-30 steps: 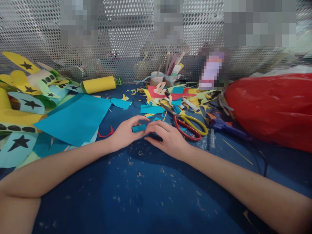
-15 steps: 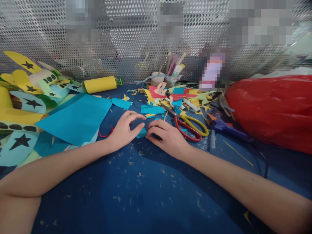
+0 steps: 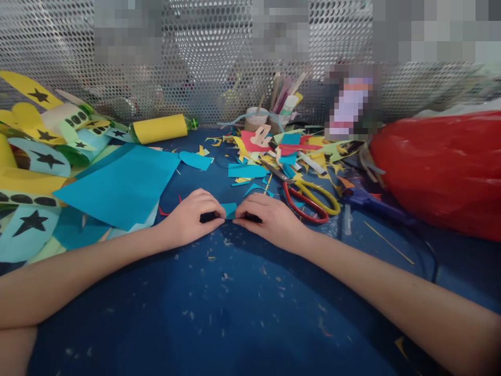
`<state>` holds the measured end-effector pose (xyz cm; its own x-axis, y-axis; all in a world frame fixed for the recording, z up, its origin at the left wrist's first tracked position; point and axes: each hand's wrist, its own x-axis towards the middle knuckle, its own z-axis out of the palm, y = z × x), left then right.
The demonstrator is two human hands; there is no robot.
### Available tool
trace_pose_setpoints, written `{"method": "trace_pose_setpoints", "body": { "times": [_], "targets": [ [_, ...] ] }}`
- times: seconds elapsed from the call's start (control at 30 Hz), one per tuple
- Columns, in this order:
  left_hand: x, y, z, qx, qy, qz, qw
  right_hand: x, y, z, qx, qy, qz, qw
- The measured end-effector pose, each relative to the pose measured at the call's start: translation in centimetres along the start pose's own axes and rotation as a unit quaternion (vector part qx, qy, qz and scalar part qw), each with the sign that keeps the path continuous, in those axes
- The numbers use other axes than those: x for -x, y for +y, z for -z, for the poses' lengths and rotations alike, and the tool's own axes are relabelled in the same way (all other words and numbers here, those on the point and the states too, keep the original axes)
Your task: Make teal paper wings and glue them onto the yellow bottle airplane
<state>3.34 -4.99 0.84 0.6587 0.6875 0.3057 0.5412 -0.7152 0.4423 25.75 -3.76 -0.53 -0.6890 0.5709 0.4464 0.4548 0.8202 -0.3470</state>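
A small piece of blue paper point(image 3: 230, 210) is pinched between my two hands, low over the blue table point(image 3: 219, 313). My left hand point(image 3: 198, 216) is closed on its left end, thumb and fingertips together. On its right end, my right hand point(image 3: 270, 219) grips with thumb and fingers curled. Much of the paper's edges is hidden by the fingertips. Scissors point(image 3: 309, 198) with one red and one yellow handle lie just beyond my right hand. Left of my left hand rest a large blue paper sheet point(image 3: 125, 183) and a thin red paper scrap point(image 3: 164, 211).
Paper scraps point(image 3: 289, 149) heap before a perforated metal screen point(image 3: 211, 57). Cups with sticks point(image 3: 256, 119), a yellow-wrapped bottle point(image 3: 160, 129) and a purple glue gun point(image 3: 368, 201) stand or lie around. Star-marked paper planes point(image 3: 39, 156) fill the left; a red plastic bag point(image 3: 442, 167) bulges at right.
My left hand has closed from spread fingers to a pinch on the blue paper's left end. My right hand stays at the other end. The view has shifted slightly.
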Motion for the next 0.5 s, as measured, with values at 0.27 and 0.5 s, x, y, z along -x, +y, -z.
{"method": "trace_pose_setpoints", "body": {
  "times": [0.27,0.5],
  "targets": [
    [-0.19,-0.04,-0.21,0.001,0.010,-0.005,1.000,-0.14,0.14,-0.12,-0.002,-0.013,0.016,1.000],
    [-0.07,-0.31,-0.21,0.018,0.011,0.028,0.999,-0.41,-0.13,0.09,-0.061,-0.012,-0.045,0.997]
  ]
}}
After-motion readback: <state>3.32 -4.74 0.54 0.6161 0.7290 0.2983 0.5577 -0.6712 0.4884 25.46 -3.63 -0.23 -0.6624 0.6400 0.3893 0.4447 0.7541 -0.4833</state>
